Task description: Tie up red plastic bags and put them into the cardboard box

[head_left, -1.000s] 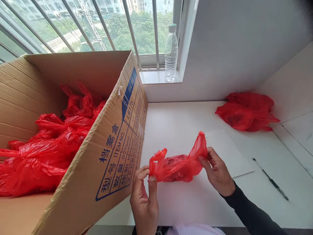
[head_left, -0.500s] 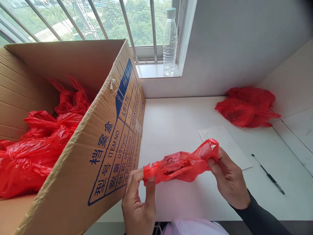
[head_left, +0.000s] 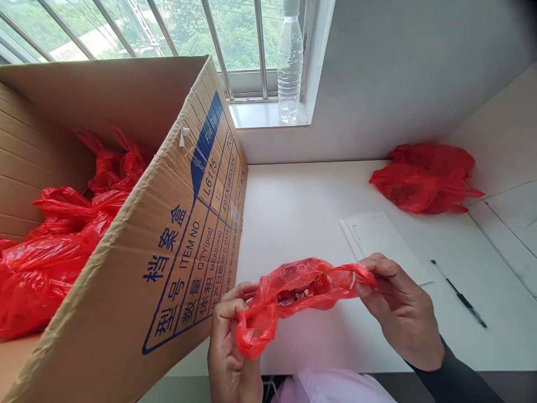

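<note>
Beside the cardboard box point(head_left: 126, 224), over the table point(head_left: 302, 207), my left hand point(head_left: 229, 347) and right hand point(head_left: 398, 308) each pinch an end of the red plastic bag point(head_left: 293, 291), stretched between them.

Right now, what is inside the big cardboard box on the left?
The cardboard box holds a heap of red plastic bags, knotted and crumpled. The bags' contents and the box floor are covered, so neither can be seen.
</note>
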The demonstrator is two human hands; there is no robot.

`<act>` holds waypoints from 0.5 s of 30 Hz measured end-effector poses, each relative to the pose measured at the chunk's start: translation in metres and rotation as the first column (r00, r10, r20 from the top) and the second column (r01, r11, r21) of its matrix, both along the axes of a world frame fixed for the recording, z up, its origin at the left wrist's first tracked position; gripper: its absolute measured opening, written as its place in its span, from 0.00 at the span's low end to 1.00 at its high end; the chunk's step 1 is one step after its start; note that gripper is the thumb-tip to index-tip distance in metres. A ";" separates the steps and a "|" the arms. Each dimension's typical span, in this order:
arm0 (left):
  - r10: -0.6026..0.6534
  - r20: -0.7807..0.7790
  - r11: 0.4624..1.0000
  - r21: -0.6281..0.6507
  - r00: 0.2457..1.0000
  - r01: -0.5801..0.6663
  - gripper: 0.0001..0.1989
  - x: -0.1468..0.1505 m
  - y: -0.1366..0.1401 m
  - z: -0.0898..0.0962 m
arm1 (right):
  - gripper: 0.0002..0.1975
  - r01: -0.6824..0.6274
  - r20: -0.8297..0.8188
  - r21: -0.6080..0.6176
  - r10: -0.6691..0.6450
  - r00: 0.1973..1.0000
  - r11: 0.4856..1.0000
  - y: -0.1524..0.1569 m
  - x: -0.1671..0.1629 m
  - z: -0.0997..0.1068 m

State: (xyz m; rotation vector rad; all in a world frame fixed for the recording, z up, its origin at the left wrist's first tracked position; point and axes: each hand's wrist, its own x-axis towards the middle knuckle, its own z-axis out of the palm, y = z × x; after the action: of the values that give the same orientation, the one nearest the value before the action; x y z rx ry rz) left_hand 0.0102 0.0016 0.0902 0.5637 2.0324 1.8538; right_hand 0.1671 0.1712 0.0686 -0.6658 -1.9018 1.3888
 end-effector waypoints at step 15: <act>-0.248 0.221 0.932 -0.211 0.943 0.294 0.15 0.033 0.021 -0.013 | 0.10 -0.313 0.115 0.466 0.294 0.949 0.828 -0.005 -0.027 0.029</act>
State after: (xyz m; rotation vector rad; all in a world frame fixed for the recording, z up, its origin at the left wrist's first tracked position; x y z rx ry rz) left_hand 0.0428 0.0226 0.0774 0.5453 1.9062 1.4179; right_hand 0.1400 0.1663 0.0974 -0.1463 -2.3412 1.0103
